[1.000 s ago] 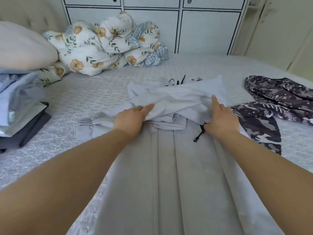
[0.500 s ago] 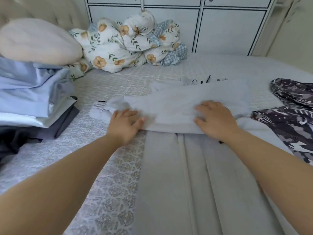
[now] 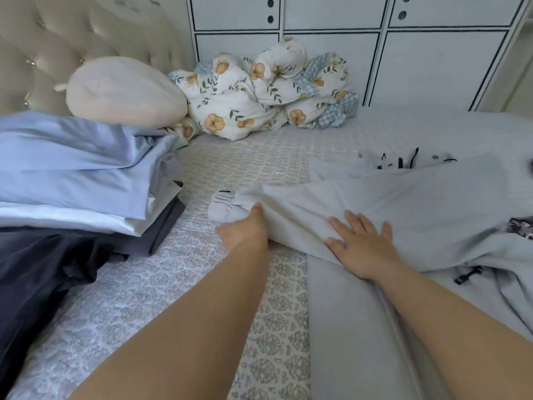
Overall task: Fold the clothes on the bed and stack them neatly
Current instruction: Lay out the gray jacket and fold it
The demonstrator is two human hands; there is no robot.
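Note:
A pale grey garment (image 3: pixel 403 203) lies spread over the patterned bed (image 3: pixel 178 284), its upper part folded across the lower. Its gathered sleeve cuff (image 3: pixel 223 204) points left. My left hand (image 3: pixel 245 229) grips the sleeve just behind the cuff, fingers tucked under the fabric and thumb on top. Flat on the folded fabric rests my right hand (image 3: pixel 360 243), fingers spread. A black drawstring toggle (image 3: pixel 468 274) shows near my right wrist. A stack of folded clothes (image 3: pixel 80 180), light blue on top with white and dark grey under it, stands at the left.
A dark navy garment (image 3: pixel 37 269) lies loose in front of the stack. A cream pillow (image 3: pixel 124 92) and a bundled floral duvet (image 3: pixel 259 90) sit against the headboard and the white cabinet. A dark patterned garment (image 3: pixel 522 228) peeks in at the right edge.
My left hand slid left along the sleeve toward the cuff and took hold of it. My right hand followed left, staying flat on the fabric. The view turned left.

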